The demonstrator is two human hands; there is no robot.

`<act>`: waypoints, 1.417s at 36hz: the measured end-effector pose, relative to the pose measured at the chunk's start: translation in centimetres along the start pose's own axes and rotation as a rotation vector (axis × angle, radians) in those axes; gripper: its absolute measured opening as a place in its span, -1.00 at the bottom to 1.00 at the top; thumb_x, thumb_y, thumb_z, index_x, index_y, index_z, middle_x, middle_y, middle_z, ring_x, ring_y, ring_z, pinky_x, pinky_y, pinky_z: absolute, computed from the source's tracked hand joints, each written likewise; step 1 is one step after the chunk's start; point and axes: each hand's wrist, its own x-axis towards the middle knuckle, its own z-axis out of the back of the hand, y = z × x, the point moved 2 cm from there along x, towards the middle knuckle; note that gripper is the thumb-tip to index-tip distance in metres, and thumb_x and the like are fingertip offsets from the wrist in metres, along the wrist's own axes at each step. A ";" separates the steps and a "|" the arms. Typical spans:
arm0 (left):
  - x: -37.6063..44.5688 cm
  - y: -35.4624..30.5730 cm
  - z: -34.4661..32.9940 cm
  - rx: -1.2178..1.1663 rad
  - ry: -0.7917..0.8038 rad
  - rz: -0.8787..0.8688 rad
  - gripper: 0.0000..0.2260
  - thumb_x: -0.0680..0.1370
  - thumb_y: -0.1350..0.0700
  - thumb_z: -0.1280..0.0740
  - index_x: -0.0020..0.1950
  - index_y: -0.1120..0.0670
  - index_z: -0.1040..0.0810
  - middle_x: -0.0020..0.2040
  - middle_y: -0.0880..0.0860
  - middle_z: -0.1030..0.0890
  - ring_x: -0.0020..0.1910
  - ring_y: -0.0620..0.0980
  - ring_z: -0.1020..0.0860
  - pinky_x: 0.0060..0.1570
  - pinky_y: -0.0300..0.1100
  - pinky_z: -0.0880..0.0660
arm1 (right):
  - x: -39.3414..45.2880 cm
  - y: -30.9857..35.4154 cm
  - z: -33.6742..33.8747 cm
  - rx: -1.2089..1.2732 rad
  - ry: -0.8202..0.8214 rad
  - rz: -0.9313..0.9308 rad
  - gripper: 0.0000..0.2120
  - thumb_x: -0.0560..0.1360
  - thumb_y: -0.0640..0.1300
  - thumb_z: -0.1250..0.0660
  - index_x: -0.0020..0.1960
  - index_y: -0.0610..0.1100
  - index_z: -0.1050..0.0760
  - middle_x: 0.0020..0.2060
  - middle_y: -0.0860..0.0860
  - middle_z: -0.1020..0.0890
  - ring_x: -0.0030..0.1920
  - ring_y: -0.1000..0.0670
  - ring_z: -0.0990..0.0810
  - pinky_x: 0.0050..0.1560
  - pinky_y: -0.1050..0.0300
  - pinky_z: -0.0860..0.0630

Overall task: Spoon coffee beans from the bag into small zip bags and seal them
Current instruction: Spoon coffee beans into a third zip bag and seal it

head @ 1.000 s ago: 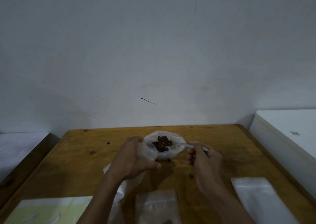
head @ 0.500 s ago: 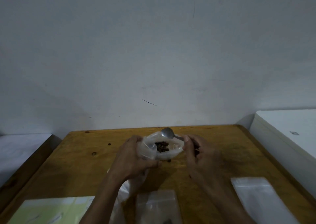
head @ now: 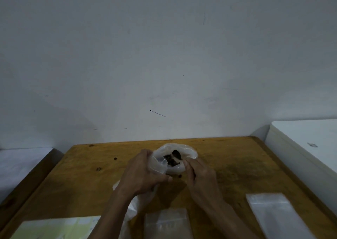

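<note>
A clear plastic bag (head: 187,152) of dark coffee beans (head: 170,161) sits open on the wooden table (head: 87,180). My left hand (head: 142,175) grips the bag's near left edge and holds its mouth open. My right hand (head: 199,175) pinches the handle of a spoon; its bowl (head: 176,154) is down inside the bag among the beans. A small zip bag (head: 167,224) lies flat near the front edge, below my hands. Another small zip bag (head: 277,215) lies at the front right.
A pale yellow sheet (head: 54,228) lies at the front left corner. A white cabinet (head: 308,147) stands against the table's right side, and a white surface (head: 20,162) lies beyond the left edge. A loose bean (head: 180,175) is on the wood near the bag.
The spoon rose above the bag's rim, then dipped back into the beans. My right hand shifted closer to the bag. My left hand kept its hold.
</note>
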 end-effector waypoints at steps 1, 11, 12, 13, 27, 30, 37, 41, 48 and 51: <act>0.1 0.0 0.0 0.001 0.003 0.004 -0.08 0.17 -0.22 -0.63 0.42 0.02 -0.34 0.16 -0.09 -0.47 0.07 -0.06 -0.49 -0.09 -0.23 -0.53 | 0.1 -0.1 0.0 -0.013 0.004 0.001 -0.79 0.65 -0.15 -0.24 0.20 -0.09 -0.60 -0.09 0.04 -0.59 -0.20 0.13 -0.50 -0.28 0.24 -0.50; 0.2 0.0 0.0 0.017 -0.003 -0.017 -0.13 0.19 -0.17 -0.64 0.40 0.03 -0.37 0.11 -0.11 -0.46 0.01 -0.09 -0.49 -0.20 -0.33 -0.44 | -1.3 -0.3 0.3 0.268 -0.061 -0.354 -0.77 0.65 -0.09 -0.22 -0.10 0.00 -0.61 -0.40 0.01 -0.60 -0.38 0.05 -0.57 -0.38 0.14 -0.51; 0.2 0.0 0.0 0.015 -0.001 -0.017 -0.13 0.19 -0.16 -0.65 0.40 0.03 -0.37 0.11 -0.11 -0.45 0.02 -0.08 -0.49 -0.18 -0.31 -0.46 | -1.4 -0.4 0.3 0.330 -0.067 -0.442 -0.76 0.65 -0.08 -0.22 -0.10 -0.01 -0.62 -0.40 -0.01 -0.62 -0.39 0.06 -0.59 -0.34 0.06 -0.58; 0.2 0.0 0.1 0.012 0.001 -0.017 -0.12 0.19 -0.16 -0.65 0.41 0.03 -0.37 0.12 -0.11 -0.45 0.03 -0.08 -0.48 -0.14 -0.29 -0.48 | -1.5 -0.4 0.3 0.407 -0.078 -0.535 -0.78 0.65 -0.10 -0.23 -0.07 -0.03 -0.63 -0.38 -0.02 -0.64 -0.39 0.08 -0.61 -0.32 0.03 -0.61; -0.3 0.5 0.4 -0.033 -0.008 -0.014 -0.08 0.16 -0.17 -0.66 0.42 0.02 -0.36 0.14 -0.12 -0.46 0.05 -0.09 -0.49 -0.16 -0.32 -0.46 | -0.1 0.2 3.4 0.776 -0.253 -0.798 -0.83 0.63 -0.22 -0.27 -0.03 -0.17 -0.63 -0.41 -0.05 -0.64 -0.44 0.07 -0.57 -0.43 0.22 -0.52; -0.4 0.4 0.4 -0.033 -0.009 -0.019 -0.07 0.16 -0.20 -0.65 0.42 0.01 -0.35 0.14 -0.12 -0.45 0.04 -0.10 -0.48 -0.18 -0.34 -0.45 | 0.4 0.8 4.2 0.829 -0.255 -0.788 -0.84 0.63 -0.21 -0.28 -0.03 -0.18 -0.62 -0.38 -0.07 -0.63 -0.42 0.04 -0.57 -0.39 0.17 -0.53; -0.7 0.0 0.5 -0.052 -0.022 -0.035 -0.17 0.21 -0.16 -0.65 0.37 0.00 -0.37 0.07 -0.18 -0.46 -0.09 -0.24 -0.44 -0.33 -0.43 -0.38 | 0.9 3.3 4.5 0.892 -0.148 -0.689 -0.83 0.63 -0.17 -0.27 -0.02 -0.18 -0.62 -0.40 -0.03 -0.63 -0.39 0.04 -0.58 -0.38 0.15 -0.53; -0.7 0.2 0.5 -0.073 -0.028 -0.024 -0.14 0.21 -0.17 -0.64 0.40 0.03 -0.36 0.19 -0.11 -0.52 -0.01 -0.18 -0.46 -0.26 -0.43 -0.37 | 0.8 4.7 3.9 0.692 -0.029 -0.481 -0.83 0.63 -0.10 -0.26 -0.01 -0.05 -0.63 -0.36 -0.02 -0.65 -0.37 0.03 -0.61 -0.34 0.08 -0.58; -1.0 0.3 0.8 -0.118 -0.062 -0.055 -0.11 0.20 -0.16 -0.65 0.42 0.05 -0.36 0.13 -0.12 -0.47 -0.13 -0.30 -0.44 -0.31 -0.54 -0.42 | 0.8 5.0 4.8 0.379 -0.111 -0.189 -0.82 0.59 0.07 -0.19 0.02 0.11 -0.57 -0.30 0.10 -0.62 -0.28 0.11 -0.63 -0.37 0.17 -0.59; -1.0 0.3 0.9 -0.092 -0.061 -0.065 -0.09 0.19 -0.22 -0.64 0.42 0.03 -0.36 0.17 -0.11 -0.49 -0.04 -0.20 -0.45 -0.31 -0.49 -0.40 | 0.9 3.6 4.8 0.271 -0.123 -0.164 -0.84 0.61 -0.01 -0.21 0.02 0.04 -0.57 -0.30 0.12 -0.60 -0.28 0.14 -0.59 -0.41 0.35 -0.45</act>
